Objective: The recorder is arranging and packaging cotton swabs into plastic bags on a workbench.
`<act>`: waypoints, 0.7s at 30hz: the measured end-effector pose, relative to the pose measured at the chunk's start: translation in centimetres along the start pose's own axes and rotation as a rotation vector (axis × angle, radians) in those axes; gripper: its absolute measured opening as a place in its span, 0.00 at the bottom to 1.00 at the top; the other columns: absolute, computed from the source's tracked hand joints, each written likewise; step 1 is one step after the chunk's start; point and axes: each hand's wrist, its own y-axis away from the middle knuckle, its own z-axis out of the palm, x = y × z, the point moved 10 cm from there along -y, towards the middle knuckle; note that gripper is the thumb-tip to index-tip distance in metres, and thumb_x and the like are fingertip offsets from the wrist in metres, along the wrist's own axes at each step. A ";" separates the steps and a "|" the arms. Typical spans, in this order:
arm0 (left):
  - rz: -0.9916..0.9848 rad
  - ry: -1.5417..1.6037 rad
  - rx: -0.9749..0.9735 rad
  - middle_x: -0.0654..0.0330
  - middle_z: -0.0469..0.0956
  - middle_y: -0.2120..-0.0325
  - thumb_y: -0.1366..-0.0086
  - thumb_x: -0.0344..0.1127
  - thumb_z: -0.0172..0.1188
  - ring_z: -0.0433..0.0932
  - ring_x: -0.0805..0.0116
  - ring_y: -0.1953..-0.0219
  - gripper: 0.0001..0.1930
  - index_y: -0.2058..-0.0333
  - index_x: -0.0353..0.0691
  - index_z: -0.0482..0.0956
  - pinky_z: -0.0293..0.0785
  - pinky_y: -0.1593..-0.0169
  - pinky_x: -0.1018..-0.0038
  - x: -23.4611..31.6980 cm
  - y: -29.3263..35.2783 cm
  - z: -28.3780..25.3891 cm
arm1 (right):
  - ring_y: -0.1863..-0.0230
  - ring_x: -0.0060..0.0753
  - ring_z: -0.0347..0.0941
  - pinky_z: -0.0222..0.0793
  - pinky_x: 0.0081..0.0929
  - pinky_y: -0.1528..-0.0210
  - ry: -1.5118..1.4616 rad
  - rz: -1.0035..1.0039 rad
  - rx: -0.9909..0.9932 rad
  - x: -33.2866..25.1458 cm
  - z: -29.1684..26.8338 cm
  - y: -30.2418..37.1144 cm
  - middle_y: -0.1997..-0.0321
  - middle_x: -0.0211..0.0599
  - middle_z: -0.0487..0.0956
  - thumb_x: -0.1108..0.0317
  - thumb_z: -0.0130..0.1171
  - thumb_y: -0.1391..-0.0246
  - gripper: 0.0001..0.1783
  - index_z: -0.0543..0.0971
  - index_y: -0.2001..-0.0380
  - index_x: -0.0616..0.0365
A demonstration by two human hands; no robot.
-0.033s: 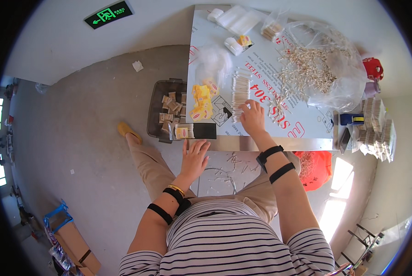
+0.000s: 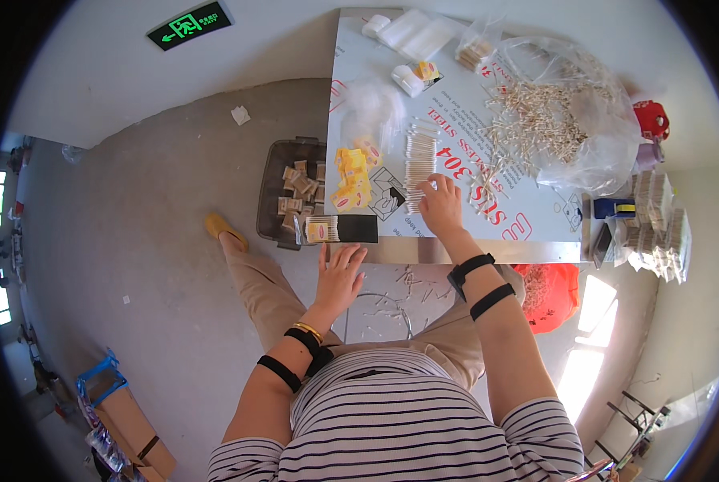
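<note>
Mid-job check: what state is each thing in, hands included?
Swab row: lined up side by side
Right hand: fingers bent, at the row
Left hand: fingers spread
Loose swabs: jumbled
Clear bag: open
Yellow cards: heaped loosely
Dark bin: open, partly filled
Exit sign: lit

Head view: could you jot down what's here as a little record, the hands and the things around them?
Right hand: fingertips at the near part of a row of cotton swabs; grip on any swab unclear
Left hand: fingers loosely spread, by the near edge of the table
Left of row: loose yellow cards
Right of row: heap of swabs, clear bag
Beside table, left: dark bin holding small packs
</note>
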 end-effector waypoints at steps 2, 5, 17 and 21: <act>0.002 0.003 0.007 0.64 0.68 0.42 0.41 0.36 0.63 0.65 0.64 0.37 0.27 0.41 0.46 0.71 0.42 0.28 0.42 0.0 0.0 -0.1 | 0.42 0.42 0.66 0.62 0.43 0.42 0.011 -0.008 0.000 0.0 0.1 0.0 0.49 0.34 0.73 0.73 0.61 0.55 0.15 0.82 0.60 0.46; 0.008 0.011 0.025 0.64 0.69 0.43 0.41 0.35 0.63 0.66 0.64 0.38 0.27 0.42 0.46 0.71 0.42 0.28 0.43 0.1 0.0 -0.3 | 0.41 0.42 0.66 0.62 0.43 0.42 0.002 0.001 -0.013 0.0 0.2 -0.1 0.49 0.34 0.73 0.73 0.61 0.54 0.16 0.82 0.60 0.46; 0.006 0.000 0.038 0.64 0.70 0.44 0.41 0.36 0.63 0.67 0.64 0.39 0.26 0.43 0.46 0.72 0.43 0.28 0.44 0.2 -0.2 -0.6 | 0.42 0.42 0.67 0.62 0.43 0.42 0.002 0.012 -0.028 -0.2 0.4 -0.8 0.50 0.34 0.73 0.73 0.61 0.55 0.15 0.82 0.61 0.46; -0.021 0.034 0.028 0.63 0.71 0.45 0.41 0.36 0.64 0.68 0.64 0.40 0.25 0.43 0.44 0.72 0.46 0.29 0.46 0.6 -1.2 -1.0 | 0.42 0.42 0.67 0.61 0.43 0.42 -0.018 0.032 -0.067 -0.1 0.8 -0.1 0.50 0.34 0.73 0.73 0.60 0.54 0.14 0.82 0.62 0.47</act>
